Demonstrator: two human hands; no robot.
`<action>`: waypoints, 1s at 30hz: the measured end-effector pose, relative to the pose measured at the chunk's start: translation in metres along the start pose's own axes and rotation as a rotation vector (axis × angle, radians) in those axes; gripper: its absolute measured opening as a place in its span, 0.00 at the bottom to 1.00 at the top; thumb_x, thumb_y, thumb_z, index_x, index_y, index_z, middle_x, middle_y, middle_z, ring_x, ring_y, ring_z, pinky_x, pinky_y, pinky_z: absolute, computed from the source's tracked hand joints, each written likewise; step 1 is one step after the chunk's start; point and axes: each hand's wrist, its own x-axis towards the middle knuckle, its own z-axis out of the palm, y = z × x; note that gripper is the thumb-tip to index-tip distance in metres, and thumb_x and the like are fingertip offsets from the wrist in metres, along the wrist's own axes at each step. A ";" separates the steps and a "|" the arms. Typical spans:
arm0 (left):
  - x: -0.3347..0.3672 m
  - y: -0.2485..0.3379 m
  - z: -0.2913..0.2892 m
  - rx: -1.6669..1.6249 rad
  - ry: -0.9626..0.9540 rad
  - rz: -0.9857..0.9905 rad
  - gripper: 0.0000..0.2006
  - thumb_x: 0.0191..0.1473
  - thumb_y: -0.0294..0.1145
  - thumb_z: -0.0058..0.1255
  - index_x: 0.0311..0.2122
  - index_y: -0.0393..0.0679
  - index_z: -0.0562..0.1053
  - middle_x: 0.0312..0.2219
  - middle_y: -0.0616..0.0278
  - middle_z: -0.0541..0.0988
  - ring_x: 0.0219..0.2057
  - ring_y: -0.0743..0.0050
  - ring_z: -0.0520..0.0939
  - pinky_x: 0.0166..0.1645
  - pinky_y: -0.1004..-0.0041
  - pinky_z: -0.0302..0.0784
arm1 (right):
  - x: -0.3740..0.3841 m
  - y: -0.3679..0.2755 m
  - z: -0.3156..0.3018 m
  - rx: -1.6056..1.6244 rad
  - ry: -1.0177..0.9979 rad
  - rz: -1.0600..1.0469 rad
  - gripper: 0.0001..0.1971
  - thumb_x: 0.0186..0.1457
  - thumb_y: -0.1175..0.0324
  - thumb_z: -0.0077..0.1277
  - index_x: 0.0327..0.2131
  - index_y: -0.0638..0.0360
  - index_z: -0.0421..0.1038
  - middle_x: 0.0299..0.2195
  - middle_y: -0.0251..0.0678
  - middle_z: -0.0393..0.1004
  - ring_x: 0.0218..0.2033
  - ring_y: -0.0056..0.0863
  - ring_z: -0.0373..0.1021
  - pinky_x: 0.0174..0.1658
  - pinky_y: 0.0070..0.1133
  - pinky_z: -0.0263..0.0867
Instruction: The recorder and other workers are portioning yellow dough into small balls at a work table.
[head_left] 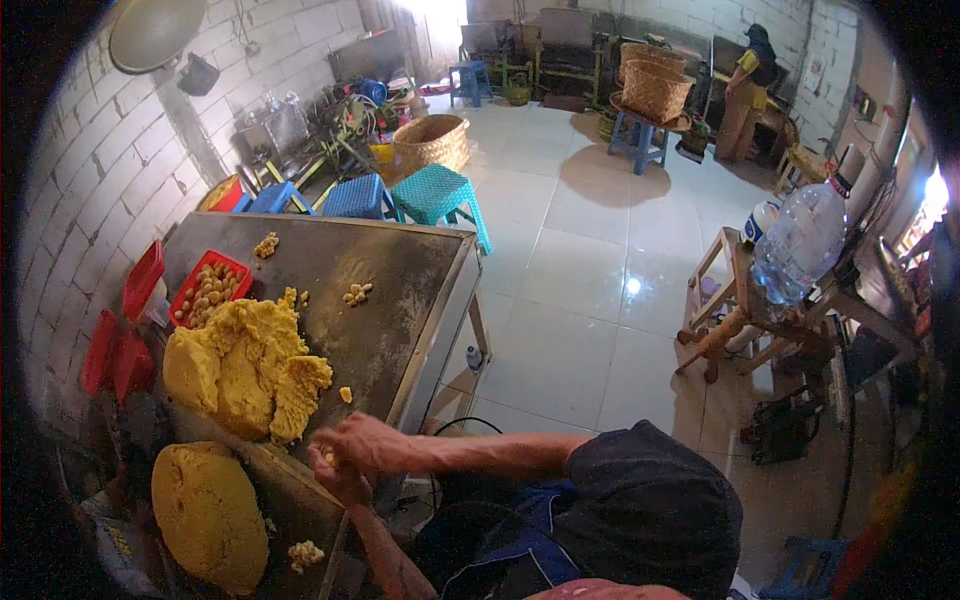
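Head view: small yellow dough piece [327,459] pressed between left hand [345,487] and right hand [362,442], both closed round it; orientation hidden; big dough mound [245,365] just beyond on table [390,290].

Person's own body, seen from above at the lower edge. Dark short-sleeved top, near black, sleeve ending above the elbow; fabric looks loose and a bit faded. Blue garment with a darker band shows under it at the chest, maybe an apron or overall, cannot tell which. Forearms bare, no watch, bracelet or gloves visible. Left hand [345,483] and right hand [362,442] bare, no rings that can be made out. Pinkish blurred patch at bottom edge, unclear.
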 end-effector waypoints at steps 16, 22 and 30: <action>0.016 -0.012 -0.012 0.444 -0.284 0.307 0.19 0.49 0.33 0.63 0.46 0.40 0.74 0.38 0.58 0.82 0.40 0.64 0.82 0.46 0.66 0.77 | -0.002 0.003 -0.018 0.112 -0.200 -0.122 0.14 0.51 0.75 0.50 0.43 0.60 0.73 0.39 0.43 0.76 0.45 0.44 0.72 0.48 0.34 0.67; 0.005 0.020 -0.008 0.435 -0.040 -0.007 0.12 0.47 0.33 0.64 0.33 0.39 0.75 0.29 0.55 0.82 0.31 0.64 0.83 0.39 0.64 0.77 | 0.005 0.002 -0.018 0.178 0.117 0.115 0.23 0.45 0.81 0.56 0.48 0.57 0.75 0.42 0.43 0.78 0.45 0.42 0.74 0.50 0.34 0.70; 0.012 0.002 0.002 0.504 0.053 0.075 0.14 0.50 0.39 0.62 0.34 0.38 0.75 0.23 0.52 0.79 0.30 0.61 0.83 0.37 0.64 0.77 | 0.013 -0.017 -0.019 0.200 0.003 0.059 0.27 0.48 0.76 0.61 0.55 0.56 0.71 0.42 0.46 0.79 0.46 0.38 0.76 0.50 0.32 0.71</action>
